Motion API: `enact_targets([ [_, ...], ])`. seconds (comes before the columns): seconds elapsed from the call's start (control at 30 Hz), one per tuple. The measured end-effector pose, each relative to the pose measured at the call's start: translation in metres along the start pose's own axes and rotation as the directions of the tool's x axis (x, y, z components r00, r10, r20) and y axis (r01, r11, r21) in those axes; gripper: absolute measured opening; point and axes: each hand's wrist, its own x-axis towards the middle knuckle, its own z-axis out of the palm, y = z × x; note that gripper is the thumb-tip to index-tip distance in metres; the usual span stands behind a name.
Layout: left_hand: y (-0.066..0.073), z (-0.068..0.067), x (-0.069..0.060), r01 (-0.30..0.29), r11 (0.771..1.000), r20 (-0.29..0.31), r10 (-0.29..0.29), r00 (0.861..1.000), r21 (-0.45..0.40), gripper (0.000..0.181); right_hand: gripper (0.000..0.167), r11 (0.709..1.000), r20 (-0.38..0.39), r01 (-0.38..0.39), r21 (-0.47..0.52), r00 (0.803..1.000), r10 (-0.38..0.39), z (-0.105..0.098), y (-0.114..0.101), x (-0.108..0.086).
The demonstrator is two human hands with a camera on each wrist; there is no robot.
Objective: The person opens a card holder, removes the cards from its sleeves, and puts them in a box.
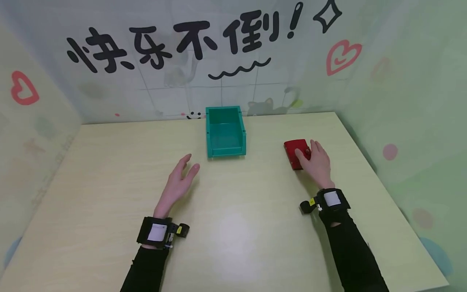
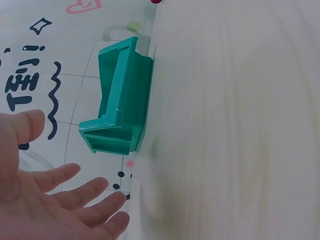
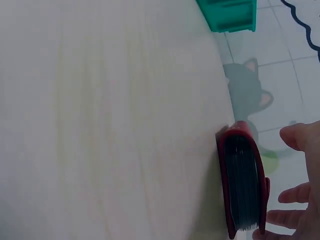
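Reaching with the right hand (image 1: 318, 165) over a red wallet (image 1: 293, 150), with the right fingers (image 3: 286, 218) spread and the thumb parted from them. Seen flat on the pale bench (image 1: 233, 227), below the thumb and just left of those fingers. Hard to tell whether touching the fingertips or only close beneath. Showing, in the right wrist view, a stack of thin leaves between red covers. Hovering with the left hand (image 1: 178, 182) above the bench, with the left fingers (image 2: 95, 192) relaxed and parted. Nearest there to a teal bin (image 1: 226, 140), set ahead and right of the left fingers, well left of the right fingers.
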Motion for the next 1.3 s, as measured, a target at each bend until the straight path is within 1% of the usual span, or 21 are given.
enact_targets([
  [0.13,0.0,-0.001,-0.001,-0.004,1.0,0.003,0.004,1.0,-0.023,0.067,0.082,0.999,0.03,-0.053,-0.001,0.998,0.053,-0.004,0.006,0.009],
  [0.27,0.0,-0.001,-0.001,-0.002,0.999,0.009,0.003,1.0,-0.043,0.067,0.085,0.997,0.037,-0.069,-0.023,0.997,0.07,-0.003,0.011,0.017],
  [0.47,-0.001,-0.002,-0.001,0.007,0.999,0.015,-0.007,1.0,-0.048,0.067,0.086,0.993,0.066,-0.059,-0.104,0.996,0.066,0.003,0.013,0.028],
  [0.57,-0.002,-0.003,-0.001,0.015,0.999,0.022,-0.014,1.0,-0.046,0.068,0.08,0.99,0.078,-0.037,-0.137,0.996,0.048,0.004,0.014,0.032],
  [0.73,-0.003,-0.003,0.0,0.019,0.998,0.038,-0.017,0.999,-0.052,0.068,0.071,0.99,0.083,-0.011,-0.142,0.996,0.023,0.004,0.018,0.036],
  [0.83,-0.004,-0.003,-0.001,0.025,0.998,0.044,-0.023,0.999,-0.049,0.069,0.067,0.99,0.083,0.0,-0.143,0.996,0.012,0.005,0.02,0.037],
  [1.07,-0.005,-0.003,-0.001,0.03,0.998,0.067,-0.026,0.997,-0.062,0.066,0.049,0.989,0.085,0.037,-0.14,0.996,-0.025,0.002,0.021,0.031],
  [1.17,-0.005,-0.002,-0.001,0.019,0.998,0.072,-0.015,0.997,-0.061,0.066,0.046,0.991,0.091,0.04,-0.131,0.995,-0.029,0.002,0.02,0.025],
  [1.3,-0.008,-0.002,-0.002,0.013,0.999,0.07,-0.01,0.998,-0.045,0.066,0.047,0.993,0.102,0.045,-0.107,0.994,-0.034,0.005,0.012,0.014],
])
